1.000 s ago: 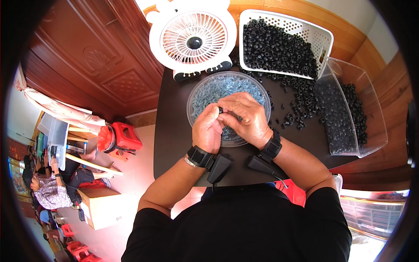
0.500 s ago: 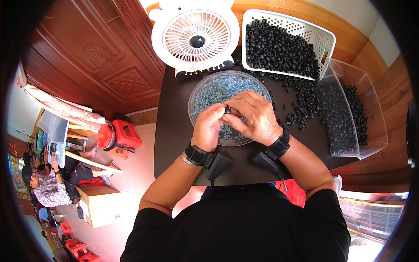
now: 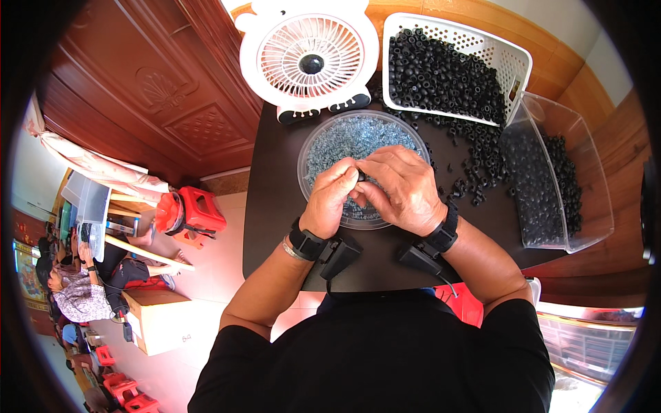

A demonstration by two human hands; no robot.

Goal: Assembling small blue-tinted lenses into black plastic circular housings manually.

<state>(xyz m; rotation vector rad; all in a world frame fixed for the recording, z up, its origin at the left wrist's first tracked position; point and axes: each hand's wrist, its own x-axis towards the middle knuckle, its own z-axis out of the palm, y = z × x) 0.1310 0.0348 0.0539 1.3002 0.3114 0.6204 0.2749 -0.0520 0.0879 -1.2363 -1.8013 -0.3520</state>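
Small black part (image 3: pixel 361 177) at centre of frame, above the round tub (image 3: pixel 301 165) of pale blue bits (image 3: pixel 344 138) on my desk (image 3: pixel 375 258). Left hand (image 3: pixel 327 203) pinches it, thumb to fingertips; right hand (image 3: pixel 407 189) closes on it from the other side, fingers curled, nearly shut. Can't tell whether either palm hides a blue bit.

Handling, my guess: very light, smooth, fairly firm, perhaps rubbery; hard to break, easy to drop or roll. Best taken by its sides, between thumb and forefinger pads.

Against half a second ago: part a touch lower and further right, right fingers resettled round it. Tub and the heaped basket (image 3: pixel 518 58), upper right, practically unmoved.
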